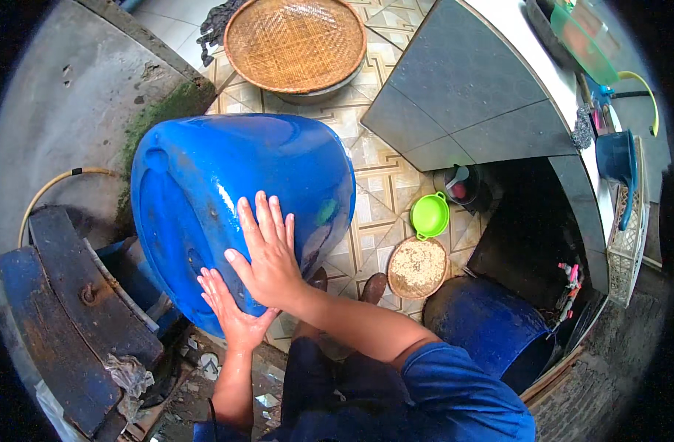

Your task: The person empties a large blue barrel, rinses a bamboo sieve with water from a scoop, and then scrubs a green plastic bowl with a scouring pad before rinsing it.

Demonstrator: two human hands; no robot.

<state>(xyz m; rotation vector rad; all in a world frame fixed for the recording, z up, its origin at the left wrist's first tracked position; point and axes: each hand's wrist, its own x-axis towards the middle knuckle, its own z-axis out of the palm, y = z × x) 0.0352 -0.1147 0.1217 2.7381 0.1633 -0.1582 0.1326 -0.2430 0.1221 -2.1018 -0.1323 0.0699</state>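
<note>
Head view: our L hand (236,315) & R hand (269,264), both open, flat vs. tipped rd. blue plastic barrel (256,162); rd. tan woven tray (296,44) beyond it.

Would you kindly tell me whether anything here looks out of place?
Yes: the big blue barrel is tipped rather than upright. Pale scraps lie scattered toward the lower edge, and crumpled plastic sits on the stained dark boards, looking like stray rubbish.
</note>
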